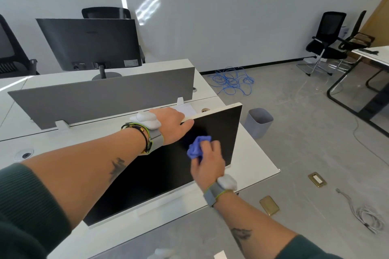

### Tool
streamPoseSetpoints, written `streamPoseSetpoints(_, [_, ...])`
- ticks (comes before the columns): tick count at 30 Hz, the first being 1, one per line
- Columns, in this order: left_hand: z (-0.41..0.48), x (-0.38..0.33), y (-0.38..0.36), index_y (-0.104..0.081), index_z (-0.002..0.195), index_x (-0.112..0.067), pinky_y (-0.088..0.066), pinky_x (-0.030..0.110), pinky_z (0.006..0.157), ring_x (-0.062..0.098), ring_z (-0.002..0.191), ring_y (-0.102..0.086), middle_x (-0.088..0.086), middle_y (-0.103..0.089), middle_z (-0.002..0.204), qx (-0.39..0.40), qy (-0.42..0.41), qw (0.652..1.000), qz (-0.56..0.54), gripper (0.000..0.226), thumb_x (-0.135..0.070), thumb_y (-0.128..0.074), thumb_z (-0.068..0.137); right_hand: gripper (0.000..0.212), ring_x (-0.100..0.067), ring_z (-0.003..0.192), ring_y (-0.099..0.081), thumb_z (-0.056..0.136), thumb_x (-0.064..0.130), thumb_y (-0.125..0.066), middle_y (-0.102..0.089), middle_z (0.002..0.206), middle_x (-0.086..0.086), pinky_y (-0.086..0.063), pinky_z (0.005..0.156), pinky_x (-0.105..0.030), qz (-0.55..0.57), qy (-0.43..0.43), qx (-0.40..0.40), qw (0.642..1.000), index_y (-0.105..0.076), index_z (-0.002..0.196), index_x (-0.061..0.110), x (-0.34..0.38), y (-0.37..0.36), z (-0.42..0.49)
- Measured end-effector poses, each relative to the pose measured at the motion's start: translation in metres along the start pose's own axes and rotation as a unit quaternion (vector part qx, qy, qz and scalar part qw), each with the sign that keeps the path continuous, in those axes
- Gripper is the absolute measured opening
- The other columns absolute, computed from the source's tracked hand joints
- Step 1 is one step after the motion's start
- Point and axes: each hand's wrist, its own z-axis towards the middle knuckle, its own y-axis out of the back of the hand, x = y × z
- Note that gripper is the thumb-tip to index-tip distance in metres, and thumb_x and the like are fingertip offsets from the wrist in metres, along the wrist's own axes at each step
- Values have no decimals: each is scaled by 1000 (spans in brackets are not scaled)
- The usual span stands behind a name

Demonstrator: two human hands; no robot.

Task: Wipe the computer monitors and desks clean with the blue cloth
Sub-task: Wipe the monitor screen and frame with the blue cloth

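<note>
1. Here, your left hand [172, 126] grips the monitor [147, 183] by its top edge at 12 o'clock, thumb on the screen side.
2. Your right hand [208, 161] clutches the bunched blue cloth [196, 147] against the screen's 2 o'clock area.
3. Cloth: soft, light. Panel: likely fragile; brace the frame, press gently.

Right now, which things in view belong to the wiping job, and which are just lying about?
Job: blue cloth, gripped by the right hand; near monitor, held by the left hand; far monitor; white desk.
Lying about: blue cable, grey bin, black chairs, white cord, brass floor plates.
</note>
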Motion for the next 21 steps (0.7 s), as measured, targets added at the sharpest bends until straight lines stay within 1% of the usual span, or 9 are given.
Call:
streamPoseSetpoints(3, [-2, -1, 1, -42, 68, -20, -38, 32, 69, 24, 76, -53, -1, -52, 79, 4, -3, 999, -41, 55, -54, -19, 104, 18, -22, 70, -54, 83, 14, -65, -45, 95, 2, -44, 59, -29, 31, -4, 16, 999, -57, 98, 17, -3, -2, -4])
streamPoseSetpoints(6, [-4, -1, 3, -43, 67, -20, -39, 31, 69, 18, 69, -51, -1, -51, 75, 6, -6, 998, -64, 55, -49, -17, 106, 11, -33, 80, -54, 87, 8, -58, -51, 89, -5, -26, 65, -23, 59, -166, -114, 978, -58, 98, 9, -31, 18, 33])
streamPoseSetpoints(8, [-3, -2, 3, -43, 67, -21, -39, 31, 69, 15, 67, -49, -3, -50, 73, 11, -8, 998, -65, 54, -47, -17, 106, 16, -29, 80, -51, 90, 10, -57, -57, 98, -14, -26, 66, -21, 60, -251, -148, 955, -60, 106, 6, -40, 32, 54])
streamPoseSetpoints(10, [-1, -1, 2, -45, 69, -21, -40, 31, 68, 15, 68, -50, -3, -51, 75, 14, -5, 998, -61, 53, -47, -17, 106, 20, -28, 79, -50, 90, 13, -58, -55, 101, -15, -27, 63, -23, 44, -196, -121, 972, -59, 109, 7, -24, 29, 50])
streamPoseSetpoints(12, [0, 2, 0, -46, 70, -21, -40, 31, 67, 16, 69, -51, -1, -53, 76, 14, 3, 998, -56, 53, -47, -18, 106, 14, -23, 74, -51, 90, 22, -59, -51, 96, -4, -30, 56, -23, 24, -97, -55, 994, -55, 102, 15, -8, 22, 33])
streamPoseSetpoints(16, [0, 1, -3, -50, 72, -18, -44, 31, 70, 22, 76, -57, 1, -57, 80, -2, -6, 999, -50, 54, -47, -19, 105, 14, -12, 68, -51, 91, 39, -58, -52, 90, 9, -37, 53, -21, -5, -40, -40, 998, -52, 95, 27, 0, 31, 25])
streamPoseSetpoints(18, [0, -2, -3, -51, 74, -17, -43, 32, 71, 26, 81, -58, 1, -58, 85, -15, -12, 999, -36, 53, -47, -20, 105, 17, -13, 73, -53, 90, 40, -57, -55, 95, 8, -42, 56, -24, -26, 77, 7, 997, -54, 96, 24, 6, 37, 28])
streamPoseSetpoints(19, [1, -2, -2, -51, 75, -18, -42, 31, 70, 26, 80, -58, 1, -57, 85, -14, -13, 999, -31, 52, -47, -20, 105, 16, -15, 75, -53, 89, 37, -57, -55, 96, 6, -42, 58, -26, -21, 90, 28, 995, -54, 96, 23, 7, 38, 31])
streamPoseSetpoints(21, [0, 1, 1, -49, 73, -19, -41, 30, 68, 21, 73, -55, 2, -57, 83, 1, -8, 999, -31, 53, -47, -19, 106, 12, -23, 77, -54, 87, 26, -59, -54, 95, 0, -33, 63, -26, 24, -26, -56, 998, -51, 93, 19, 2, 41, 48])
